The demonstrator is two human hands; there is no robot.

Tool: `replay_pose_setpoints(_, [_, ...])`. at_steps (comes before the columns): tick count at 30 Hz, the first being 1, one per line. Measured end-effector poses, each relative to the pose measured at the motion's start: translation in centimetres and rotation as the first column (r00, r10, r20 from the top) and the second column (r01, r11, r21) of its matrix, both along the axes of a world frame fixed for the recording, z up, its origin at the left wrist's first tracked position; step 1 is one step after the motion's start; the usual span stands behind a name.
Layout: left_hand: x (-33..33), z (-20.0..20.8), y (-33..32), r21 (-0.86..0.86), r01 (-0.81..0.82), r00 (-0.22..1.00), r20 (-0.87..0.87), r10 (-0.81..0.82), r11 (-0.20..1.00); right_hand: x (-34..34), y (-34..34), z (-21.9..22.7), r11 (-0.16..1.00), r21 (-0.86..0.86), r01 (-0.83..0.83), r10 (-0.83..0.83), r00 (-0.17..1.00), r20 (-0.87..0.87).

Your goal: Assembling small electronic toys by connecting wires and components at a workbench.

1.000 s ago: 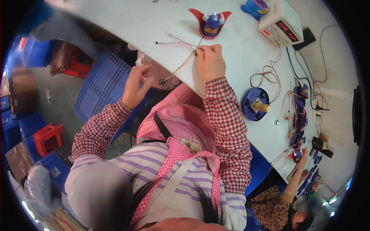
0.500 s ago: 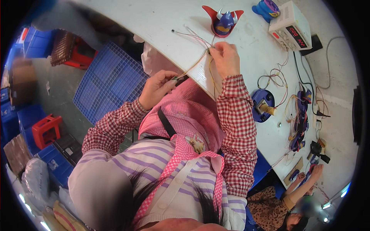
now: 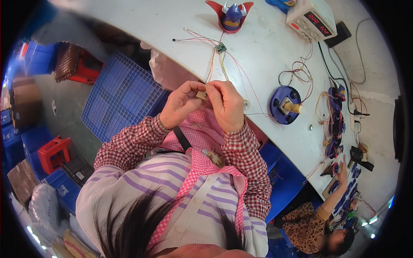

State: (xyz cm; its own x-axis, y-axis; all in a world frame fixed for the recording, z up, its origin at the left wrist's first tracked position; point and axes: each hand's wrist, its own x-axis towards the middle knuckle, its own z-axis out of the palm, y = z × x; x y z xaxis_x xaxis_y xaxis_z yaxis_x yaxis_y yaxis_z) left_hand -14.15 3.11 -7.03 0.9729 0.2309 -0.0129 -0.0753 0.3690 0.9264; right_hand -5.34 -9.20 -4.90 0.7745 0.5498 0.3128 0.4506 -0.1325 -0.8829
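Over my lap at the table's near edge, both my hands come together at a small tan board (image 3: 201, 95). The fingers of my left hand (image 3: 180, 105) pinch its left side. My right hand (image 3: 227, 105) pinches its other end, where thin wires (image 3: 210, 69) meet it; the fingertips hide that join. These wires lead up to a small green circuit board (image 3: 220, 47) lying on the table. Red and dark wires spread from the circuit board, left to loose ends and right toward a round purple toy base (image 3: 284, 105). A purple horned toy head (image 3: 232, 17) with a red collar stands behind.
A white power supply (image 3: 310, 19) with a lit display stands at the back right of the white table (image 3: 172, 32). Several purple toy parts with wires (image 3: 335, 120) lie along the right. Another person (image 3: 309, 219) works there. A blue plastic pallet (image 3: 120, 99) is on the left.
My right hand has left the green circuit board and come down beside my left hand. My left hand has moved right, and a tan board now shows between them.
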Motion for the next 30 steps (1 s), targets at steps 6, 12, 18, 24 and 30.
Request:
replay_pose_setpoints(6, [0.0, 0.0, 0.2, 0.032, 0.006, 0.996, -0.094, -0.003, 0.999, -0.8, -0.5, -0.8, 0.996, -0.091, 0.001, 0.009, 0.993, 0.116])
replay_pose_setpoints(12, [0.2, -0.1, 0.2, -0.025, 0.026, 0.994, -0.101, -0.028, 0.999, -1.2, -0.4, -1.0, 0.976, -0.207, 0.066, -0.013, 0.968, 0.251])
replay_pose_setpoints(18, [0.5, -0.3, 2.0, 0.084, 0.157, 0.958, -0.254, -0.131, 0.984, 0.9, -4.0, 0.8, 0.97, -0.202, 0.132, -0.089, 0.974, 0.211])
replay_pose_setpoints(24, [-0.7, 1.7, 3.1, 0.852, 0.241, 0.966, -0.258, -0.027, 0.464, 1.8, -8.4, 0.1, 0.864, -0.442, 0.242, -0.071, 0.927, 0.368])
replay_pose_setpoints(30, [2.2, 3.8, 5.7, 0.963, -0.244, 0.967, 0.251, -0.045, 0.113, 0.8, -8.0, -0.9, 0.857, -0.422, 0.296, -0.084, 0.888, 0.452])
